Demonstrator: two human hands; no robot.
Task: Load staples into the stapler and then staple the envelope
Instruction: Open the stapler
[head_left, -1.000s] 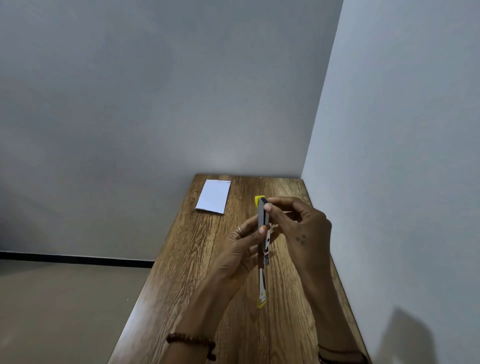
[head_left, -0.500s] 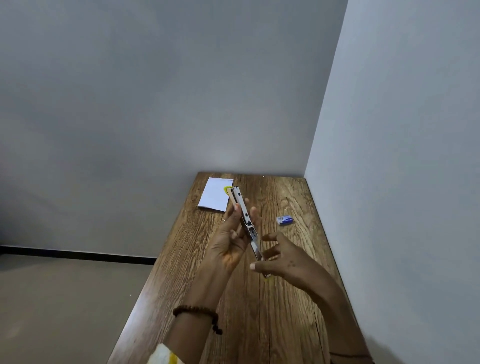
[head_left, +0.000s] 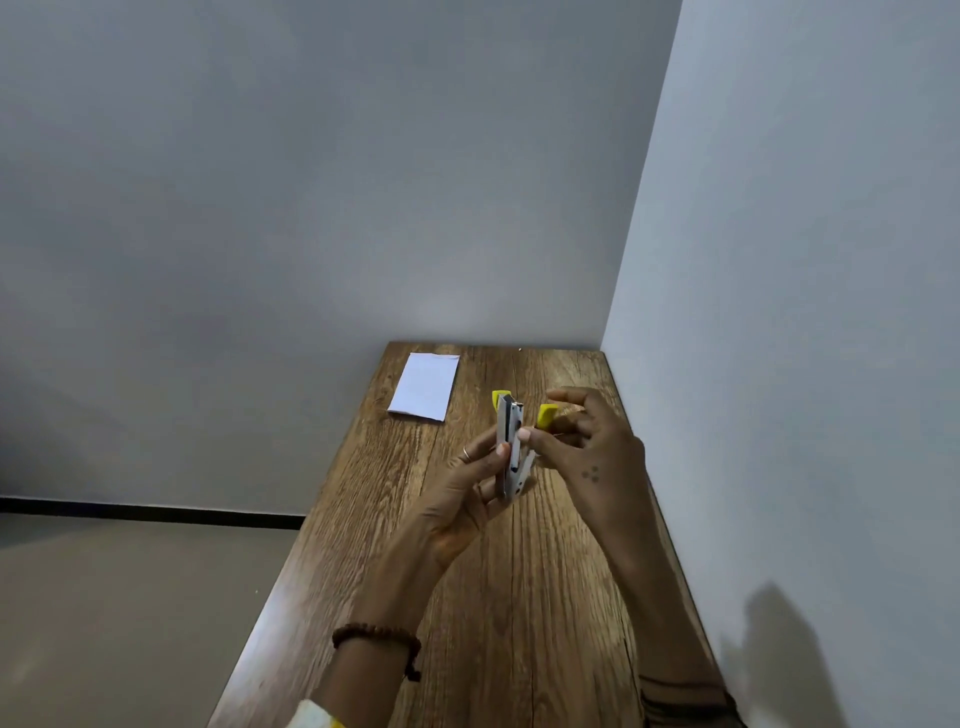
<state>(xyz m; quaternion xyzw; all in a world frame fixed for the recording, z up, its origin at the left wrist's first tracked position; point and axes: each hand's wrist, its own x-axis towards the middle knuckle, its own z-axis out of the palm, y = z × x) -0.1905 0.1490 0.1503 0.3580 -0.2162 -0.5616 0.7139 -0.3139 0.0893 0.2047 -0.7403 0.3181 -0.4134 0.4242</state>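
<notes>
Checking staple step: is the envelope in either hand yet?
No. The envelope lies flat on the table near the far left corner, apart from both hands, which hold the stapler.

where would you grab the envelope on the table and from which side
The white envelope lies flat on the wooden table, far-left corner, nothing on it. Probably take the near short edge: it looks slightly lifted off the wood, so a thumb-and-finger pinch should get under it. Come from the person's side with the right hand, since the left hand grips the stapler.

Bare rm, wood desk (head_left: 545, 597), corner
</notes>
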